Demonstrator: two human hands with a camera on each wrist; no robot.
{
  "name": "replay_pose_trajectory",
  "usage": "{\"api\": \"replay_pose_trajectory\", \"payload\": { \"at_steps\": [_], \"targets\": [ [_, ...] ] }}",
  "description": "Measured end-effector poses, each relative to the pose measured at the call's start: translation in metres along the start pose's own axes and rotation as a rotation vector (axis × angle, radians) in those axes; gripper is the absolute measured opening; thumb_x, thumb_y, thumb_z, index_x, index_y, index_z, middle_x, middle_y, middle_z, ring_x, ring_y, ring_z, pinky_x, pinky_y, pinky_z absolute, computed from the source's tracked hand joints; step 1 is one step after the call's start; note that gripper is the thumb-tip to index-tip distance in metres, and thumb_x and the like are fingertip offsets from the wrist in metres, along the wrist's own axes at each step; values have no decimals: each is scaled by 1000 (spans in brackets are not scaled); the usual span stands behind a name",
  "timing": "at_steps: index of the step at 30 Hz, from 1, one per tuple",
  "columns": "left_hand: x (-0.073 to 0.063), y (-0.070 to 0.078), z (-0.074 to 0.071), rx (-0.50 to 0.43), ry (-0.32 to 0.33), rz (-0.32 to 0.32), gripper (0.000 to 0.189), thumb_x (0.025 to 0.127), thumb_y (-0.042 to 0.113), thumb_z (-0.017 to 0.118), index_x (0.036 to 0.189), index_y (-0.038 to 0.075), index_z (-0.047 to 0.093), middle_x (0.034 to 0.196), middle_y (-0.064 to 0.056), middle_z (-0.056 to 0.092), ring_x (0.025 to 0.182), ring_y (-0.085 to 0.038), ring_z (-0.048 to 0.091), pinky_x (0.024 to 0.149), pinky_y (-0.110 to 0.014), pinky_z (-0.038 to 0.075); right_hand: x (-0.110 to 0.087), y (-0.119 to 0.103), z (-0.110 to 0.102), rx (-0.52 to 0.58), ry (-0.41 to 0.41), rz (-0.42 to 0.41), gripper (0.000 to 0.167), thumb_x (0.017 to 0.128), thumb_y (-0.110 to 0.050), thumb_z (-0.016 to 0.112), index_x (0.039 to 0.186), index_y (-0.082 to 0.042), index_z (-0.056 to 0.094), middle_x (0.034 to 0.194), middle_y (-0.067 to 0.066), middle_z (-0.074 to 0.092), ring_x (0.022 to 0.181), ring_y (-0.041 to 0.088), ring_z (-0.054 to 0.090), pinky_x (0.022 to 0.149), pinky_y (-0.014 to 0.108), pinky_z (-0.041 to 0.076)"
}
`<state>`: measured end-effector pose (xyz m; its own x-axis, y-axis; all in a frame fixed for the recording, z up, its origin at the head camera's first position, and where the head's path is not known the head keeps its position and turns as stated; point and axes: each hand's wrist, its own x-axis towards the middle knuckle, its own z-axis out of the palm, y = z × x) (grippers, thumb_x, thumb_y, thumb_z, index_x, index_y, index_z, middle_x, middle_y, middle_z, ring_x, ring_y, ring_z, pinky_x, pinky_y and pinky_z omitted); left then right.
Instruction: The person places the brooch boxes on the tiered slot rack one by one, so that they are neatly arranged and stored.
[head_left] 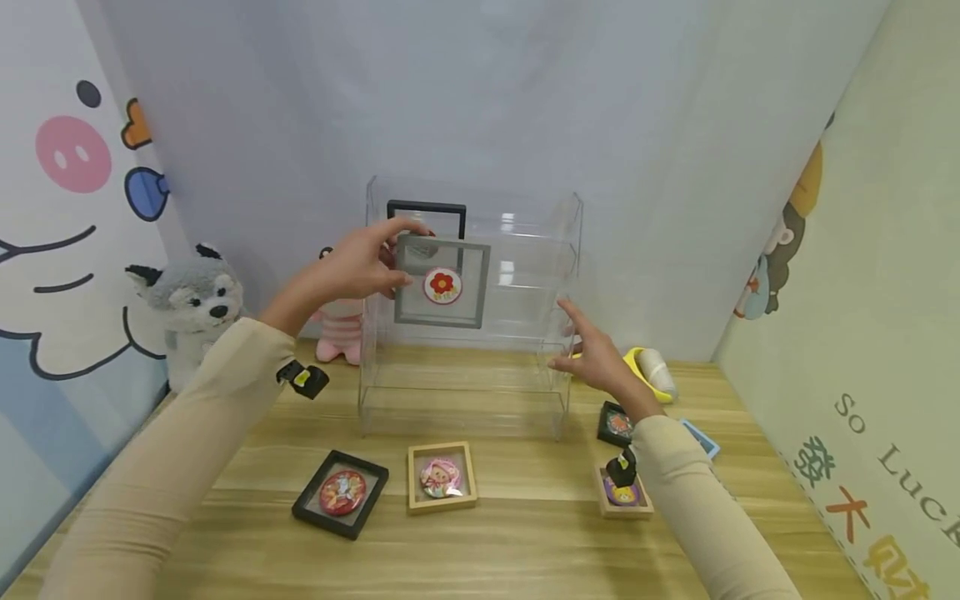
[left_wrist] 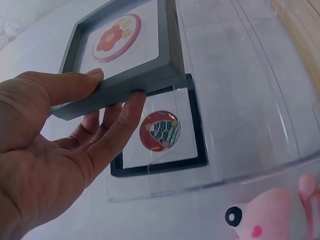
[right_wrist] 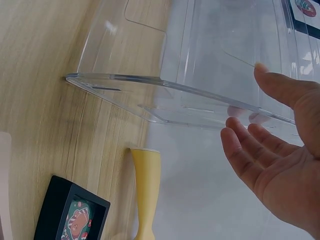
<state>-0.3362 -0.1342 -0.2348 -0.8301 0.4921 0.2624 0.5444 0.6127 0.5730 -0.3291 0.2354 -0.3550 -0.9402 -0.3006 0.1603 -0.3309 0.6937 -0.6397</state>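
Note:
My left hand [head_left: 352, 265] pinches a square grey display frame [head_left: 482, 287] by its left edge, thumb in front and fingers behind. A round badge with a red flower [head_left: 442, 285] shows through its clear window. Behind it, a black frame [left_wrist: 201, 140] with a Christmas-tree badge [left_wrist: 160, 131] stands on the upper part of a clear tiered acrylic rack [head_left: 465, 402]. My right hand [head_left: 596, 354] is at the rack's right side, fingers relaxed and spread. In the right wrist view its thumb and fingers are close to the side panel [right_wrist: 200, 95].
Before the rack lie a black frame [head_left: 303, 507] and a wooden frame [head_left: 442, 506]. At right are a small wooden frame [head_left: 628, 512], a small black frame [head_left: 606, 417], a blue frame [head_left: 701, 437] and a yellow object [head_left: 637, 367]. A husky plush [head_left: 198, 300] and a pink toy [head_left: 341, 333] stand left.

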Motion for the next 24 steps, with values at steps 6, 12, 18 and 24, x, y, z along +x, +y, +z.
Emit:
{"api": "replay_pose_trajectory", "payload": {
  "at_steps": [6, 12, 18, 24],
  "targets": [
    [25, 11, 7, 22, 6, 8, 62, 93, 4, 66, 147, 18, 40, 96, -13, 46, 77, -27, 64, 71, -41, 60, 1, 0, -1, -14, 4, 0, 94, 87, -8, 76, 159, -15, 16, 136, 32, 50, 107, 46, 65, 75, 44, 60],
    [48, 20, 15, -5, 36, 52, 62, 92, 3, 67, 146, 18, 41, 92, -11, 42, 80, -24, 53, 70, -37, 60, 1, 0, 1, -22, 13, -6, 94, 87, -7, 76, 159, -14, 17, 135, 32, 50, 105, 45, 66, 76, 46, 60],
    [67, 29, 24, 20, 81, 77, 60, 92, 1, 66, 145, 18, 42, 94, -13, 47, 82, -26, 56, 70, -36, 59, 0, 1, 2, -14, 9, 0, 94, 86, -8, 76, 159, -15, 17, 136, 32, 50, 105, 45, 66, 77, 46, 60],
    [82, 38, 29, 113, 134, 93, 57, 94, 3, 63, 146, 18, 43, 105, -16, 52, 89, -28, 55, 77, -40, 48, 0, 2, 0, -20, 7, 2, 94, 87, -8, 75, 160, -17, 16, 137, 31, 50, 105, 43, 67, 75, 43, 59]
  ]
}}
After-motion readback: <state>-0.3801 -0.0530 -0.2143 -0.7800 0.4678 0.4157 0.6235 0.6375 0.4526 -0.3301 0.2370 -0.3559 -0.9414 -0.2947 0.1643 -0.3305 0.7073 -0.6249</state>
